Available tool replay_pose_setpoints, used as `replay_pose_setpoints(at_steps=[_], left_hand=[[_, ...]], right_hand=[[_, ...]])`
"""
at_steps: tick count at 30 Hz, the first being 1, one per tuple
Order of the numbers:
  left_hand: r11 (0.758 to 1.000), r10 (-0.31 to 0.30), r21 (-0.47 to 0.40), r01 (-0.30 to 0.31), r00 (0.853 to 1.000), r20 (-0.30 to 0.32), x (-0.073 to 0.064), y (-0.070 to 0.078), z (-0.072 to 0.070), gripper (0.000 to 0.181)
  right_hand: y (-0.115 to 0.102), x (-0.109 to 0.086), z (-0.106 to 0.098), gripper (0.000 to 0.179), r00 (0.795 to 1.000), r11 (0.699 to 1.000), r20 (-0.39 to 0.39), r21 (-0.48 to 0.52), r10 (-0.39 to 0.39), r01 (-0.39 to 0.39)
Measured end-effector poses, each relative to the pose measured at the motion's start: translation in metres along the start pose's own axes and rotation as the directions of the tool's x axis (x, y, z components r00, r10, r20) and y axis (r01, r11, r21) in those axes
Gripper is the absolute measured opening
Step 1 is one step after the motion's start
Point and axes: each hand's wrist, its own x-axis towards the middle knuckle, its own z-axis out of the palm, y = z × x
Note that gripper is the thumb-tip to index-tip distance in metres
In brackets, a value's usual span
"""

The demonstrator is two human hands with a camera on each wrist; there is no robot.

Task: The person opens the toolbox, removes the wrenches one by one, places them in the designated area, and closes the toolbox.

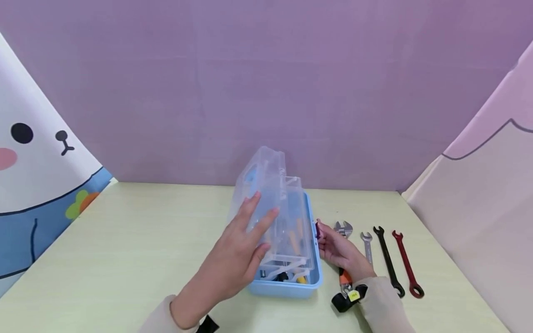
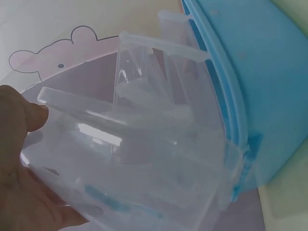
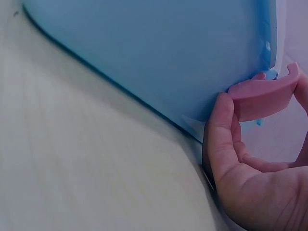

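Observation:
A light blue toolbox stands on the table with its clear plastic lid tilted up on the left. Against the outside of this lid, my left hand spreads its fairly straight fingers; the left wrist view shows the thumb at the lid's edge. At the box's right side my right hand pinches a pink latch between thumb and fingers. A clear inner tray is raised on white arms. Below it, tools with orange and yellow parts show partly inside the box.
Right of the box lie an adjustable wrench, partly hidden by my right hand, a small silver wrench, a black wrench and a red wrench. A purple cloth wall rises behind the table.

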Motion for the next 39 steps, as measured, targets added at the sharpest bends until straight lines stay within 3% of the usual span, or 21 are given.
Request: replay_pose_setpoints(at_steps=[8, 15, 21, 25, 28, 34, 39], left_hand=[[1.000, 0.002, 0.017, -0.001, 0.999, -0.051, 0.002, 0.007, 0.017, 0.061], [0.999, -0.026, 0.022, 0.027, 0.999, -0.044, 0.003, 0.014, 0.025, 0.065], [0.997, -0.046, 0.050, 0.052, 0.991, -0.125, 0.000, 0.021, 0.035, 0.063], [0.994, -0.049, 0.092, 0.060, 0.992, -0.118, -0.001, 0.026, 0.042, 0.060], [0.988, -0.034, 0.149, 0.049, 0.994, -0.101, -0.002, 0.030, 0.046, 0.060], [0.963, 0.038, 0.268, 0.000, 0.990, -0.135, -0.003, 0.034, 0.056, 0.066], [0.956, 0.055, 0.291, -0.019, 0.992, -0.115, -0.003, 0.038, 0.062, 0.066]], right_hand=[[-0.003, -0.001, 0.002, 0.028, 1.000, 1.000, 0.003, 0.019, 0.000, 0.000], [-0.002, 0.001, 0.003, 0.028, 1.000, 0.999, -0.004, 0.045, 0.002, -0.002], [-0.003, 0.003, 0.003, 0.024, 1.000, 0.998, -0.021, 0.058, 0.009, -0.007], [-0.002, 0.003, 0.004, 0.025, 0.999, 0.999, -0.041, 0.053, 0.007, -0.004], [-0.001, 0.003, 0.005, 0.028, 0.999, 0.999, -0.032, 0.040, 0.001, 0.000], [-0.001, 0.002, 0.007, 0.029, 1.000, 1.000, -0.008, 0.003, -0.012, 0.012], [-0.003, 0.001, 0.006, 0.031, 1.000, 1.000, -0.001, -0.004, -0.013, 0.013]])
